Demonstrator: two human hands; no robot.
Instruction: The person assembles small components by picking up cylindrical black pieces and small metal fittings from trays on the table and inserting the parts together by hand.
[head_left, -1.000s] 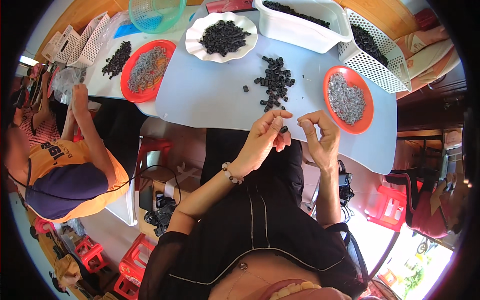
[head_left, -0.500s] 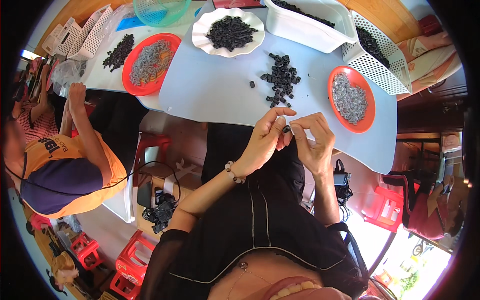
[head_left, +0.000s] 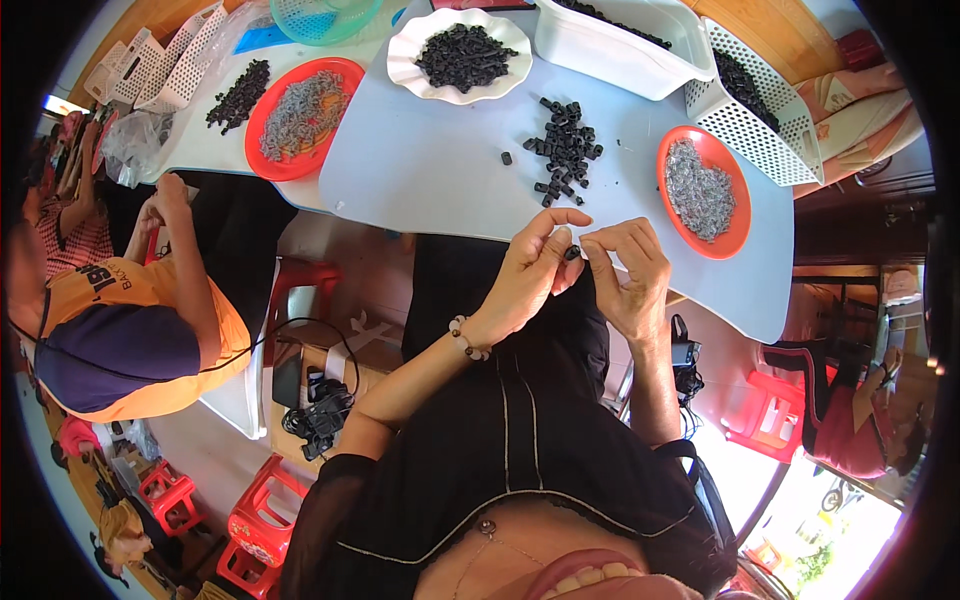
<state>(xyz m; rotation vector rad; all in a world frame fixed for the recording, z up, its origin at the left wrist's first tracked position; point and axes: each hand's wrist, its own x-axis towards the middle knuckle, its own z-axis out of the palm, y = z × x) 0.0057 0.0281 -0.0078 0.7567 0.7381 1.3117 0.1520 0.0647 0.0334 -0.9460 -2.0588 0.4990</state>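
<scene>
Between the thumb and fingers of my left hand [head_left: 527, 270] is a small black plastic piece [head_left: 572, 253], held just past the table's near edge. My right hand [head_left: 630, 275] is beside it, thumb and forefinger pinched together close to the piece. Whatever those right fingertips hold is too small to make out. A loose pile of similar black pieces [head_left: 566, 143] lies on the table beyond my hands, with a single black piece [head_left: 506, 158] off to its left. To the right, an orange-red plate [head_left: 744, 215] bears many small clear and grey parts.
Farther back stand a scalloped white plate [head_left: 402, 72] of black parts, a white tub [head_left: 610, 62] and a perforated white basket [head_left: 790, 150]. On the left are another red plate [head_left: 262, 160] and a co-worker [head_left: 140, 330] in orange and navy. A black cable crosses there.
Both my hands stay nearly in place, the black piece still in the left. The co-worker's hands on the left have lowered slightly.
</scene>
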